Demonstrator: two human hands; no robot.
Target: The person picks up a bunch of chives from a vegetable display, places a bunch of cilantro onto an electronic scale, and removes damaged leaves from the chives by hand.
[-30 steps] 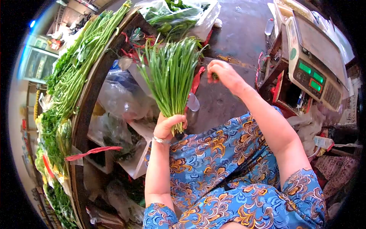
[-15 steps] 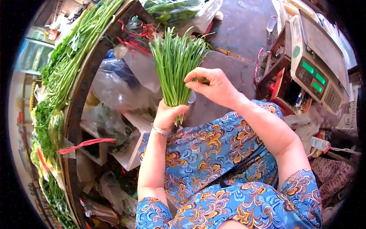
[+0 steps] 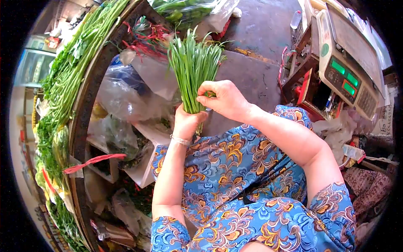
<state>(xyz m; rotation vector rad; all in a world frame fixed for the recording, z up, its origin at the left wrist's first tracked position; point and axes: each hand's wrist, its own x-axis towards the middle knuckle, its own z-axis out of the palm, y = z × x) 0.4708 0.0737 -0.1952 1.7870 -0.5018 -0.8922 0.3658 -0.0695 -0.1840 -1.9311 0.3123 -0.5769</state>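
Beyond the person's lap stretches a dark tabletop (image 3: 260,42), with a clear plastic bag of green vegetables (image 3: 180,11) at its far left corner. Along the left side of the view runs a shelf (image 3: 82,111) heaped with long-stemmed greens (image 3: 79,63). At the tabletop's right edge stands a weighing scale (image 3: 348,59) with lit green figures. Next in size, the bundle of green stems (image 3: 195,69) is held in the air, seen against the tabletop's left edge.

The bundle's long axis runs away from the person: cut ends near the lap, leaf tips fanned toward the tabletop's far edge. Its lower part lies inside the left hand (image 3: 189,119), which is clamped around the stems, so that hand is the nearer. From the right hand (image 3: 228,98), the bundle lies directly to the left; thumb and forefinger are bent close together at its right side, just above the left hand. Whether they pinch a stem cannot be told. Smallest is a pale bracelet (image 3: 180,140) on the left wrist.

Against one second earlier, when the right hand was well apart from the leaves, it is now beside the stems; against the half-second frame, it has come closer to the left hand.
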